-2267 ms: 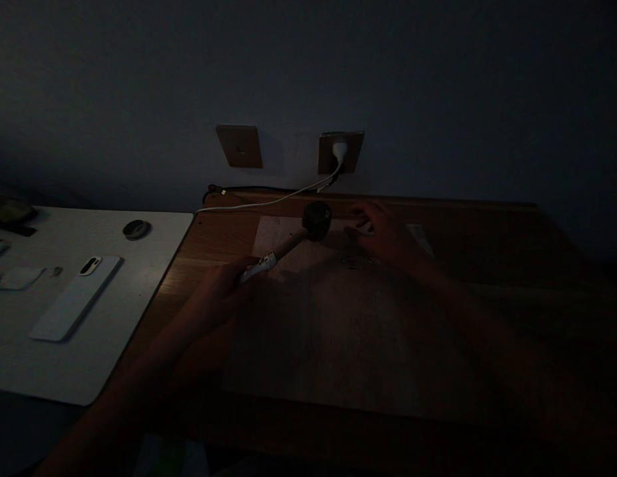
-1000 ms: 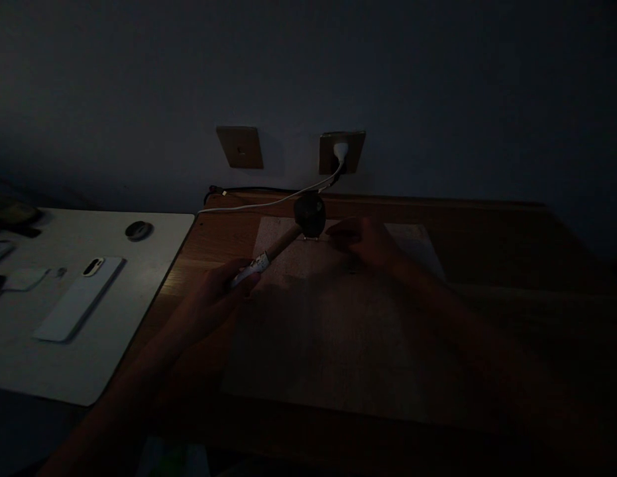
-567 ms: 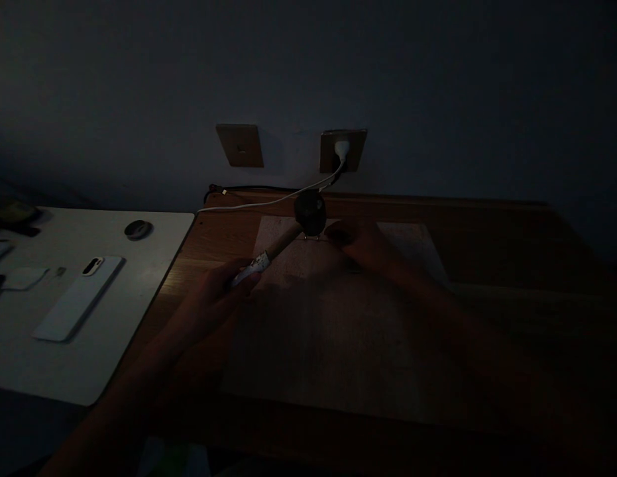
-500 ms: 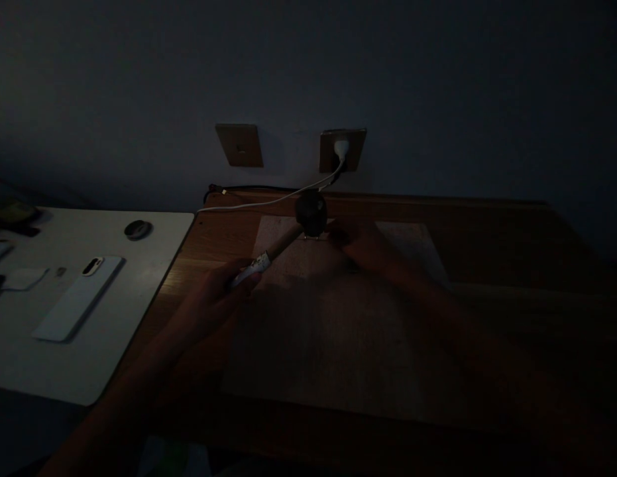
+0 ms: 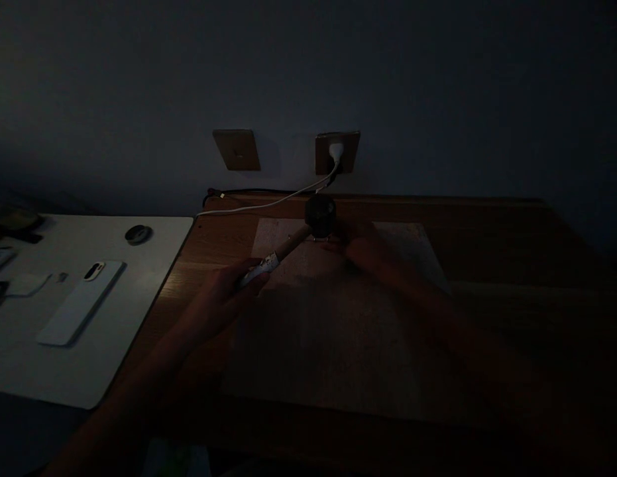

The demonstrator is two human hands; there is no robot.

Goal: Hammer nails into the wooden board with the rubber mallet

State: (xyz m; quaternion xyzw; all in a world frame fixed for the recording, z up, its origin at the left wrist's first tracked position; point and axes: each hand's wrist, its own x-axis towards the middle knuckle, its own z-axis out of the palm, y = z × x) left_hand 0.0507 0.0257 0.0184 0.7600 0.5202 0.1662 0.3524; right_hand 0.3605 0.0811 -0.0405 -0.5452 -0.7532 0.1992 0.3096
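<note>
My left hand (image 5: 231, 285) is wrapped round the pale, speckled grip of a mallet (image 5: 321, 215), which has a dark rounded head and a wooden handle. The head points away to the right, over the far edge of a pale board (image 5: 313, 331). Small shiny metal bits (image 5: 322, 239) show just below the head; their kind is unclear. Close to the right of the head is my right hand (image 5: 362, 248), low over the board with its fingers bent together. Deep shadow and the mallet head hide what those fingers hold, if anything.
The board lies on a brown wooden table (image 5: 487, 258) against the wall. A white cable (image 5: 268, 205) runs from a wall socket (image 5: 350, 152) along the back edge. On a white table (image 5: 139, 291) at left are a phone (image 5: 82, 305) and a round dark object (image 5: 138, 234).
The mallet and my left hand have shifted slightly to the right. A fingertip of my right hand now shows below the mallet head. The view has tilted a little.
</note>
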